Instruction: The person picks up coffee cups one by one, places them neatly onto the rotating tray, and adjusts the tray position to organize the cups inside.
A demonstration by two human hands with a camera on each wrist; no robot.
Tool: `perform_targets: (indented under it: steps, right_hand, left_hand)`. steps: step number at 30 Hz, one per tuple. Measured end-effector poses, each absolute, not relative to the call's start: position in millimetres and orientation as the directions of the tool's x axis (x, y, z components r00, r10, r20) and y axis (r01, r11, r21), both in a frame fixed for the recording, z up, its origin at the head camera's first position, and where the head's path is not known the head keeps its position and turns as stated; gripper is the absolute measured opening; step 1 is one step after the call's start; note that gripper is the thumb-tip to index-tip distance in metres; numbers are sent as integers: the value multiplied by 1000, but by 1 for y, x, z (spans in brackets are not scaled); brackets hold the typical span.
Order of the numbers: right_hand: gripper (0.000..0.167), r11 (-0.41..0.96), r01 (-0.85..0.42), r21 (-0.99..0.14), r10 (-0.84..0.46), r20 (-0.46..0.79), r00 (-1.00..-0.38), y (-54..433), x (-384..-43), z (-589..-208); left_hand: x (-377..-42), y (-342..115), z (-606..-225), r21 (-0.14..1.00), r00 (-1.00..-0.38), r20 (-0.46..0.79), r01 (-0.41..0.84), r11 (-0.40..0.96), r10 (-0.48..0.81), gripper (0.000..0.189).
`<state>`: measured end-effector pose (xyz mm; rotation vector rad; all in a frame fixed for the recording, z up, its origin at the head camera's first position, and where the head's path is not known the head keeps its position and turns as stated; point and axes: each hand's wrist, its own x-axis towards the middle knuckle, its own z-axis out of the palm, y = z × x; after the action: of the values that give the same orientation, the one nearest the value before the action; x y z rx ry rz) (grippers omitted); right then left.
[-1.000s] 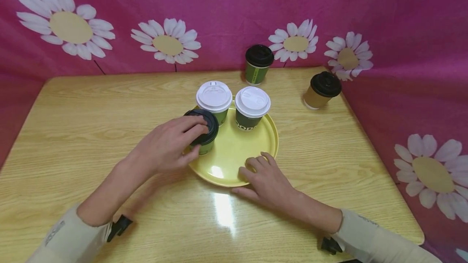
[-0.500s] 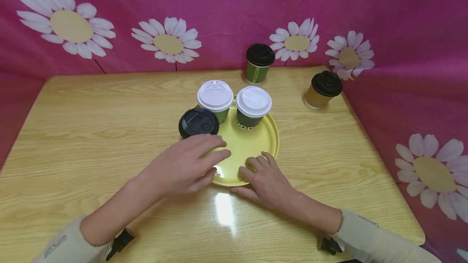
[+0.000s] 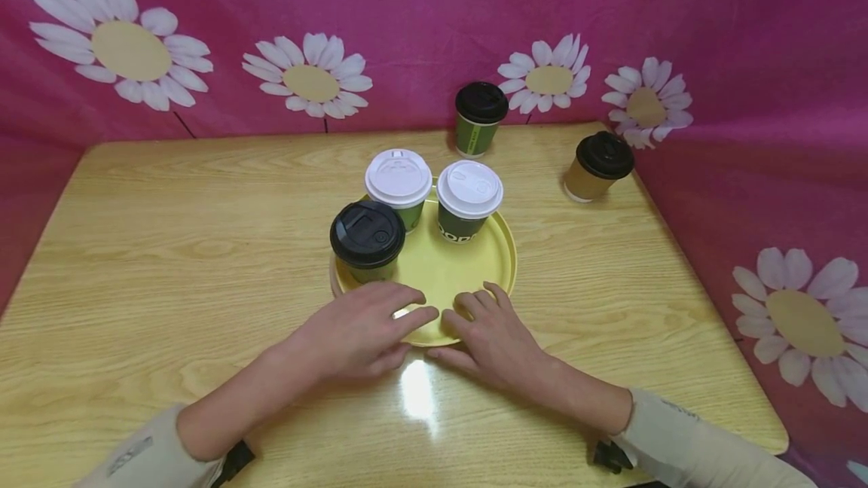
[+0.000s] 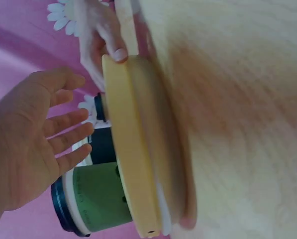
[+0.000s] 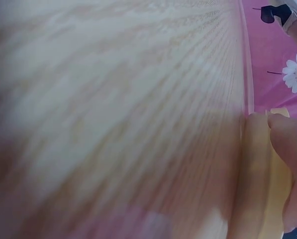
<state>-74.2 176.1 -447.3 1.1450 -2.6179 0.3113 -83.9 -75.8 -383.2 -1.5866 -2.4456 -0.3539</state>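
While the left hand (image 3: 369, 330) hung loosely spread, holding nothing, we saw the right hand (image 3: 498, 341) pinch the near rim of the tray (image 3: 447, 277), fingertips partly hidden. On it stood two white-lidded cups (image 3: 469, 190) and a black-lidded cup (image 3: 368, 236), whose base we could not see.

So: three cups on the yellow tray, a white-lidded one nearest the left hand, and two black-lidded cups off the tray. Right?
Not quite: the black-lidded cup on the yellow tray is nearest the left hand; the head view shows it. Three on the tray stands, as do the black-lidded green cup and tan cup off it.
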Motion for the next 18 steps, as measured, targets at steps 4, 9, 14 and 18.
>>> perform_targets:
  steps: [4,9,14,18]
  right_hand:
    - [48,668,-739,-90,-682,323,-656,175,-74,-447]
    - [48,670,-737,-87,-682,319,-658,174,-73,-446]
    - [48,676,-732,-83,-680,314,-663,174,-72,-446]
    - [46,677,-731,-84,-678,315,-664,173,-72,-446]
  left_hand:
    - [-82,-74,-392,108,-418,280,908,405,864,46]
    - [-80,-72,-399,112,-431,230,902,416,873,45]
    - [-76,-69,-404,128,-464,159,885,448,871,43]
    - [-73,-67,-409,107,-483,112,875,472,869,43]
